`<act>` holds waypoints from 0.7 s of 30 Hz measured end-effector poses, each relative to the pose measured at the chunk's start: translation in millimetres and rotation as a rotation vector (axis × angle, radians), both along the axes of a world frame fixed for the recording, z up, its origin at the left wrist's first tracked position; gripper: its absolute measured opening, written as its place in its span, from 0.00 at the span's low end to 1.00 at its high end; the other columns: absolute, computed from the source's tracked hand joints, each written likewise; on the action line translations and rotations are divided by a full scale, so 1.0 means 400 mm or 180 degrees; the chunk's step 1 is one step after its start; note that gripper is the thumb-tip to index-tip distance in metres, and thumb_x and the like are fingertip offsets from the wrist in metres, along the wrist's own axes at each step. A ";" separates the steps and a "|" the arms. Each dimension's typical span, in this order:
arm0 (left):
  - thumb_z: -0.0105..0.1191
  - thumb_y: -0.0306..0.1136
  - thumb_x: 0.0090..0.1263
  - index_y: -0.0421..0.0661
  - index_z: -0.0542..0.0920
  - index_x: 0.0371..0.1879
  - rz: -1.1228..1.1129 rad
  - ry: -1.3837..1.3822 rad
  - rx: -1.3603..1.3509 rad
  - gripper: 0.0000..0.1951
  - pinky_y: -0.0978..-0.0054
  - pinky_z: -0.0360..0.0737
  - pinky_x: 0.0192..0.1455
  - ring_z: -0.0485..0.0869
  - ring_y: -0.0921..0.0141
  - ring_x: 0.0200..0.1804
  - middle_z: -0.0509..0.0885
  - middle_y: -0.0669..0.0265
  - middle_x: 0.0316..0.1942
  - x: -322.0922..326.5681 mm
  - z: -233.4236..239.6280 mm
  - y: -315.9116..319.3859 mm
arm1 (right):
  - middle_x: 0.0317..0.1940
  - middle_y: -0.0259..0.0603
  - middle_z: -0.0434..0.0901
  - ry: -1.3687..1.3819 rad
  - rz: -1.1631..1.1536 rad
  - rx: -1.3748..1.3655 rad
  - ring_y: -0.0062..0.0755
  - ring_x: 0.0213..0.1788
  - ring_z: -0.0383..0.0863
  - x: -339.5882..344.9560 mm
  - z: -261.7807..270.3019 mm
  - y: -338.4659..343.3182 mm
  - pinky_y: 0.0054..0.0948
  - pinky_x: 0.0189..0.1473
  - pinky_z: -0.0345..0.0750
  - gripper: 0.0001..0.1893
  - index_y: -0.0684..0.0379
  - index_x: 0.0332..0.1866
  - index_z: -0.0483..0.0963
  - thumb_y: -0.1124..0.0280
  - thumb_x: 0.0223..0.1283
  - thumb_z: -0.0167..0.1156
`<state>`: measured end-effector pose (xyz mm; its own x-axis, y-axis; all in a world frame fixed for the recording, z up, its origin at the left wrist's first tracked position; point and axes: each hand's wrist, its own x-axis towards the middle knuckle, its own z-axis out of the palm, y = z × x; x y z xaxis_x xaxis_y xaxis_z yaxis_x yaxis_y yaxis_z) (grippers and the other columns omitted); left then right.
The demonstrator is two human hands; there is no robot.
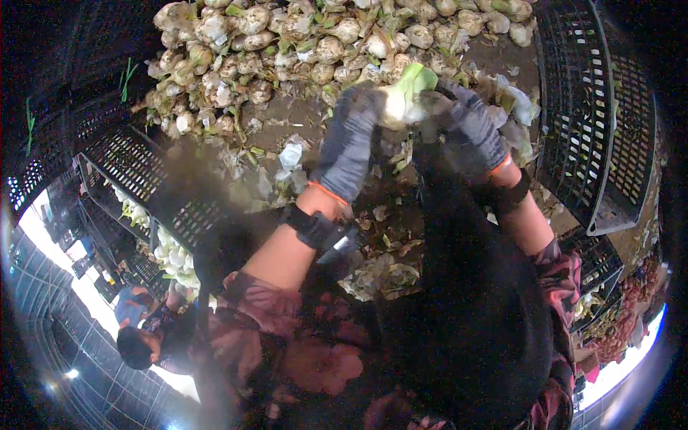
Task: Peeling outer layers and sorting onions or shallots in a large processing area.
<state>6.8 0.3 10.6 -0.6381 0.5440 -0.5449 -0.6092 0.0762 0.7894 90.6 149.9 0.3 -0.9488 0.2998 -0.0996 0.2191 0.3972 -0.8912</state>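
Between my two hands is a peeled white bulb (400,102) with a short green stem stub, probably an onion or fresh garlic. My left hand (355,134), in a grey work glove with an orange cuff, grips its left side. On the other side, the gloved fingers of my right hand (467,123) close on the bulb; motion blur hides their exact grip. Just beyond lies a heap of soil-stained bulbs (328,51) with dry skins and stem stubs. Loose papery skins (290,156) litter the ground below my hands.
Black plastic crates (578,107) stand at the right. More slatted crates (123,156) are on the left, beside cleaned white bulbs (174,258). Another person (142,344) is at the lower left. A pile of skins (384,277) lies close to my body.
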 end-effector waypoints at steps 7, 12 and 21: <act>0.47 0.46 0.60 0.46 0.68 0.46 -0.0449 -0.0420 -0.0207 0.20 0.79 0.76 0.33 0.75 0.75 0.36 0.74 0.67 0.38 -0.012 0.004 0.005 | 0.38 0.51 0.72 0.0638 0.0458 0.0841 0.45 0.41 0.72 0.020 -0.078 0.014 0.32 0.43 0.69 0.15 0.62 0.44 0.69 0.72 0.49 0.47; 0.49 0.41 0.59 0.45 0.66 0.49 0.0078 -0.1367 0.0476 0.21 0.76 0.77 0.36 0.75 0.74 0.40 0.73 0.65 0.42 -0.010 0.003 -0.003 | 0.36 0.51 0.73 0.0565 0.0566 0.0672 0.45 0.41 0.72 0.014 -0.033 0.026 0.33 0.43 0.69 0.16 0.64 0.43 0.69 0.70 0.48 0.49; 0.51 0.37 0.59 0.42 0.69 0.46 -0.0660 0.0815 -0.1067 0.18 0.81 0.73 0.37 0.74 0.78 0.36 0.75 0.65 0.38 -0.016 0.007 0.014 | 0.32 0.52 0.74 0.0412 -0.0198 0.0170 0.50 0.36 0.73 -0.013 -0.017 -0.048 0.36 0.41 0.71 0.14 0.65 0.37 0.71 0.66 0.47 0.52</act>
